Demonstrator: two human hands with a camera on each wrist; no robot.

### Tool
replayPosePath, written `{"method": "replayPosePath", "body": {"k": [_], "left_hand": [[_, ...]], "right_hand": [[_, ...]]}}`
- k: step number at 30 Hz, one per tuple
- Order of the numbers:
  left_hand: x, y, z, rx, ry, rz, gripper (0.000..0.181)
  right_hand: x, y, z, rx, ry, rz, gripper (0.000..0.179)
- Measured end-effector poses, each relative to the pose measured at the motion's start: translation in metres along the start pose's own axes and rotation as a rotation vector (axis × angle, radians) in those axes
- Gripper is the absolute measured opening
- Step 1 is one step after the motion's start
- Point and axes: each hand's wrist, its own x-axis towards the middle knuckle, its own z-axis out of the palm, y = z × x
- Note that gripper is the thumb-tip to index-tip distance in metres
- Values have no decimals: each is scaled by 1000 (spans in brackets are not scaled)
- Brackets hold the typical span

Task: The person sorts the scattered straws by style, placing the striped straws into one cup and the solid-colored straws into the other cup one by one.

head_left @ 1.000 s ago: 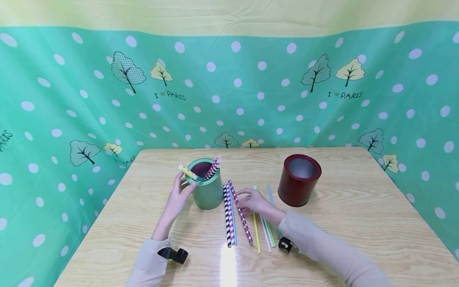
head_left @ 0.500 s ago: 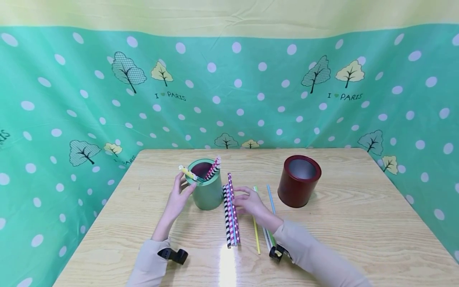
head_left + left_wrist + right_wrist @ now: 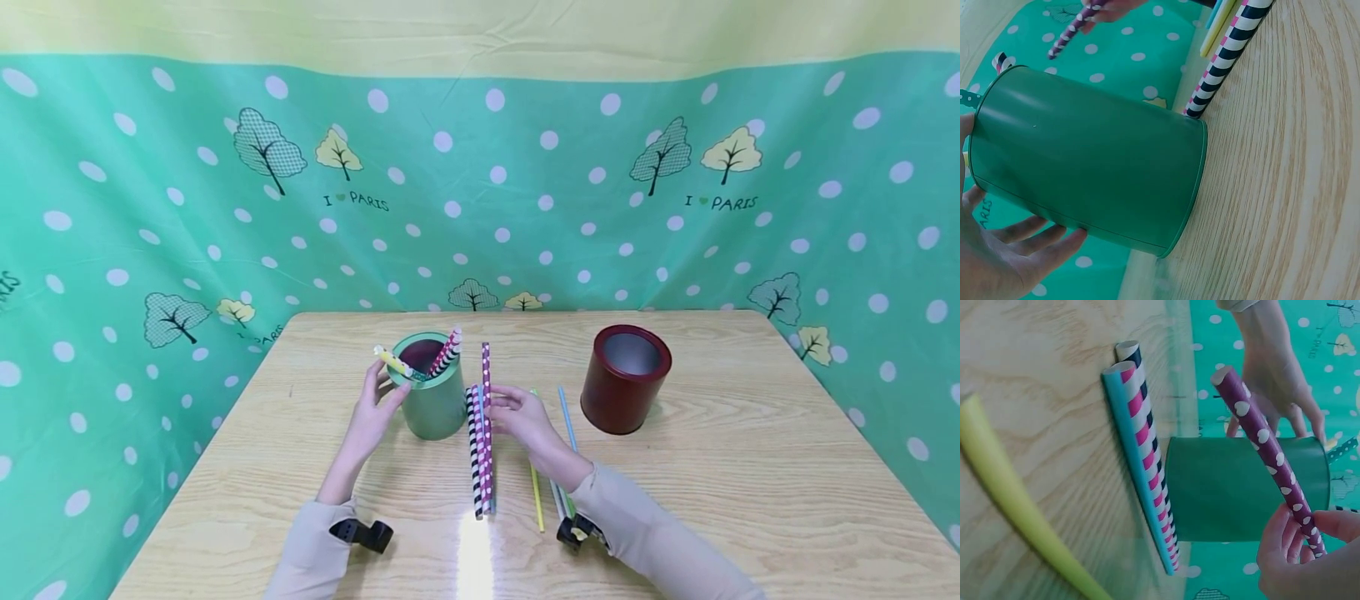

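Note:
My left hand (image 3: pixel 371 417) holds the green can (image 3: pixel 435 408) by its side, thumb near the rim. Several patterned paper straws (image 3: pixel 446 353) lean inside the can. Between thumb and fingers, my right hand (image 3: pixel 522 417) pinches a purple straw with white hearts (image 3: pixel 1264 436). It is tilted and raised off the table in the right wrist view, to the right of the can. Below it lie a black-striped straw (image 3: pixel 475 458), a pink-striped straw (image 3: pixel 1142 434) and a blue straw (image 3: pixel 1122 419), side by side at the can's base.
A dark red can (image 3: pixel 621 392) stands upright at the right. Under and beside my right forearm lie a yellow straw (image 3: pixel 537 500), another blue straw (image 3: pixel 567 412) and a few partly hidden straws. A dotted curtain (image 3: pixel 480 208) hangs behind the wooden table (image 3: pixel 750 467).
My right hand has picked the purple straw up from the table and moved it left and up, nearer the green can. My left hand has stayed on the can.

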Motion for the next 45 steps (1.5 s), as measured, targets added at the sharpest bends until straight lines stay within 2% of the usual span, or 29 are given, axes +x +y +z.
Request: {"method": "replayPosePath", "body": {"k": [11,18,26,28,32,36,43,45], "left_hand": [[-1,2,0,-21,-11,-6,64],[0,0,0,-7,-11,-3,63],[0,2,0,-23,-12,-10,63],[-1,4,-1,-31,-17,-18,63],[-6,20,0,-25,-25,-27,63],[-12,34,1,-5,-26,-33,63],[0,2,0,-5,-8,5,65],[0,2,0,-5,-4,6,65]], "right_hand": [[-7,-18,3,32,15,-64,40],[-13,-28,1,31,-7,-106,39],[-22,-44,1,39,5,-158,31],[-24,-48,2,37,28,-178,30],[-27,-58,3,49,56,-218,29],[-30,-66,3,76,47,-260,25],[-32,-78,2,35,46,-341,22],[-33,-81,3,38,46,-360,22]]}}
